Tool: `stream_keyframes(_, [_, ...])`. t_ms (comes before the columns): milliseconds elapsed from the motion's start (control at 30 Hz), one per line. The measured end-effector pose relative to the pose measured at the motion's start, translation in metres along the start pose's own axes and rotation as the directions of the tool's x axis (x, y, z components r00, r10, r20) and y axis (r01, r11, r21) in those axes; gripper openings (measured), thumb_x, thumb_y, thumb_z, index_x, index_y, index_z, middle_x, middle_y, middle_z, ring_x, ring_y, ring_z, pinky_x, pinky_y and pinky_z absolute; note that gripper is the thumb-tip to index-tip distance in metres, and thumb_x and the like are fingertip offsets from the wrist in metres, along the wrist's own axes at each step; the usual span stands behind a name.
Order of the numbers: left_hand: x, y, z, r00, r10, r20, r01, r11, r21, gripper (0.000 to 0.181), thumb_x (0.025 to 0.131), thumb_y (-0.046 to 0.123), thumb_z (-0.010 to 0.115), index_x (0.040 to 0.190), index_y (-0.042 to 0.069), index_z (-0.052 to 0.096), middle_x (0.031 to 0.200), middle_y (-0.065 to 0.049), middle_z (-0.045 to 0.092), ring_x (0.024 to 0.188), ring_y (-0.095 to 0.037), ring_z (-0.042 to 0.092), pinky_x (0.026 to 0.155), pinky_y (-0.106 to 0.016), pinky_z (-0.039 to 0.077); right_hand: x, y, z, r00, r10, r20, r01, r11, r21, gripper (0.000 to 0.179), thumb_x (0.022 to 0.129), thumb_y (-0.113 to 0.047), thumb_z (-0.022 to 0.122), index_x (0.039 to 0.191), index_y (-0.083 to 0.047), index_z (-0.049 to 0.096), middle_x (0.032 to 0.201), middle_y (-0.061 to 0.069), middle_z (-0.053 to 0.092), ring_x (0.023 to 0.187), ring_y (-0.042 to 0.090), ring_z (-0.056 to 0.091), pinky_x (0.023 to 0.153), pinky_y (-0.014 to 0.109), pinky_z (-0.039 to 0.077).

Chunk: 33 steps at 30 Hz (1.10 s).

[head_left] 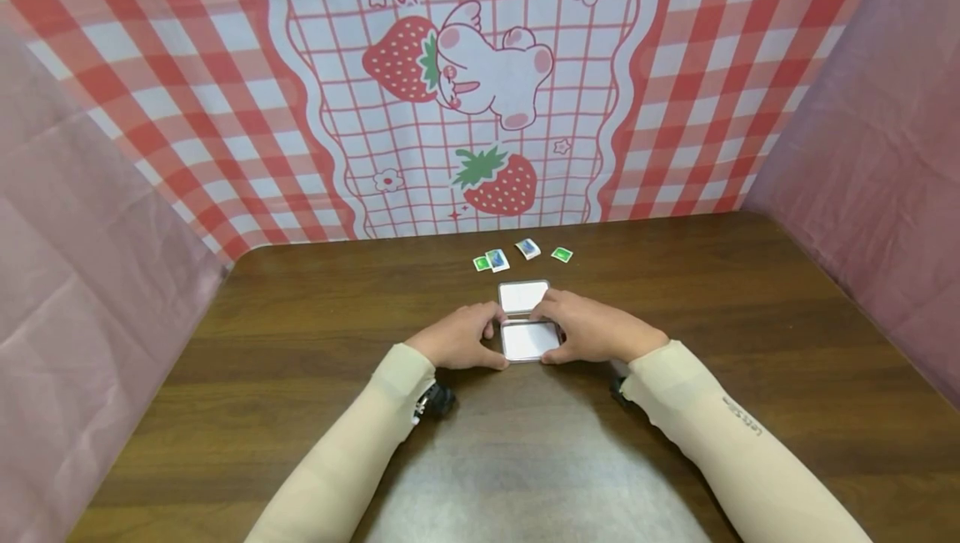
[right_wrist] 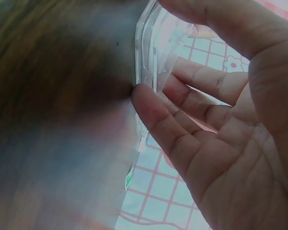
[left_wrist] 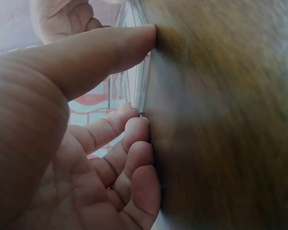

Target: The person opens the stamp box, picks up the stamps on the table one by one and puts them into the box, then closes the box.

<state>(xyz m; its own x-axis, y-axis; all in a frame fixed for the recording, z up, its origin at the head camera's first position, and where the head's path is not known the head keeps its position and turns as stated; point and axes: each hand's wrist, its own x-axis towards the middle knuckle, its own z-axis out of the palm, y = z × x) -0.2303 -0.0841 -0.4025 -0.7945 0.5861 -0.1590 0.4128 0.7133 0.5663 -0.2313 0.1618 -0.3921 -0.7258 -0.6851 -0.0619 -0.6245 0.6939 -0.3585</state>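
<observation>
A small clear plastic case (head_left: 531, 342) lies opened flat on the table, its lid (head_left: 523, 296) tipped back on the far side. Both halves look white inside. My left hand (head_left: 459, 338) holds the near half from the left, thumb at the front corner and index fingertip at the back corner. In the left wrist view the case's clear edge (left_wrist: 139, 81) stands between thumb and fingertips. From the right, my right hand (head_left: 592, 328) grips the same half, thumb at the front corner and fingers reaching over toward the lid. The right wrist view shows a fingertip against the clear rim (right_wrist: 139, 57).
Beyond the case lie small picture cards: a green one (head_left: 481, 263) partly under a blue one (head_left: 497, 259), a white-edged blue stack (head_left: 528, 248) and another green card (head_left: 562, 254). A strawberry-print cloth (head_left: 570, 93) hangs behind the wooden table (head_left: 315, 309).
</observation>
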Motion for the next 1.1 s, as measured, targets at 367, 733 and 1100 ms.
stream_keyframes(367, [-0.0008, 0.0014, 0.0, 1.0, -0.001, 0.006, 0.001, 1.0, 0.009, 0.051, 0.087, 0.034, 0.085, 0.123, 0.013, 0.057, 0.103, -0.003, 0.058, 0.094, -0.019, 0.055, 0.088, -0.037, 0.047, -0.001, 0.0002, -0.0017, 1.0, 0.015, -0.014, -0.015, 1.0, -0.013, 0.051, 0.084, -0.027, 0.088, 0.125, -0.006, 0.067, 0.123, 0.007, 0.061, 0.101, 0.016, 0.057, 0.084, 0.035, 0.052])
stream_keyframes(733, [0.0011, 0.0, 0.0028, 1.0, 0.002, 0.004, -0.002, 0.999, 0.051, 0.052, 0.089, 0.039, 0.082, 0.126, 0.013, 0.057, 0.104, -0.003, 0.059, 0.096, -0.018, 0.055, 0.089, -0.038, 0.047, -0.003, -0.002, -0.0051, 0.999, 0.032, -0.014, -0.032, 0.999, -0.011, 0.052, 0.083, -0.027, 0.088, 0.124, -0.005, 0.067, 0.119, 0.005, 0.061, 0.097, 0.015, 0.056, 0.081, 0.033, 0.051])
stream_keyframes(1100, [0.0004, 0.0, 0.0041, 1.0, 0.023, -0.003, -0.023, 0.997, 0.073, 0.049, 0.09, 0.038, 0.082, 0.124, 0.014, 0.056, 0.102, -0.003, 0.058, 0.095, -0.019, 0.054, 0.087, -0.037, 0.046, -0.0039, -0.0006, -0.003, 0.999, 0.039, -0.019, -0.04, 0.998, -0.041, 0.054, 0.081, -0.029, 0.088, 0.124, -0.004, 0.067, 0.117, 0.006, 0.061, 0.096, 0.015, 0.056, 0.08, 0.034, 0.051])
